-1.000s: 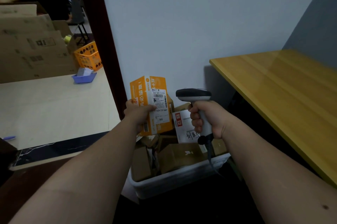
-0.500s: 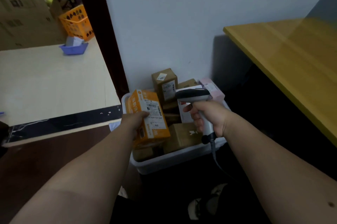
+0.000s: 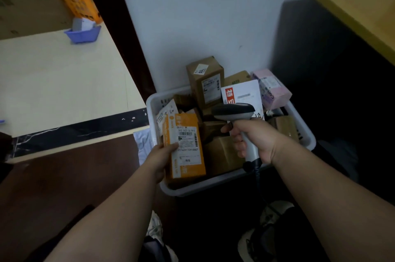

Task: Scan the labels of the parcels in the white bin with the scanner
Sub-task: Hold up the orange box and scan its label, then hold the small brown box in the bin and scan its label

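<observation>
A white bin [image 3: 215, 183] stands on the floor against the wall, filled with several parcels. My left hand [image 3: 159, 158] grips an orange box [image 3: 185, 146] with a white barcode label facing up, low over the bin's near left corner. My right hand [image 3: 255, 140] is closed around the handle of a grey scanner [image 3: 234, 111], whose dark head points left above the parcels. Behind it lie a tall brown box [image 3: 206, 81], a white envelope with red print [image 3: 241, 93] and a pink box [image 3: 272, 88].
A yellow table [image 3: 359, 5] juts out at the upper right. A dark door frame [image 3: 115, 33] rises left of the bin; beyond it are a blue tray [image 3: 83, 34] and an orange basket [image 3: 80, 1]. My shoes [image 3: 267, 240] show below the bin.
My left hand has lowered the orange box from chest height down onto the bin's near left side. The view has tilted downward, and the scanner has stayed over the bin.
</observation>
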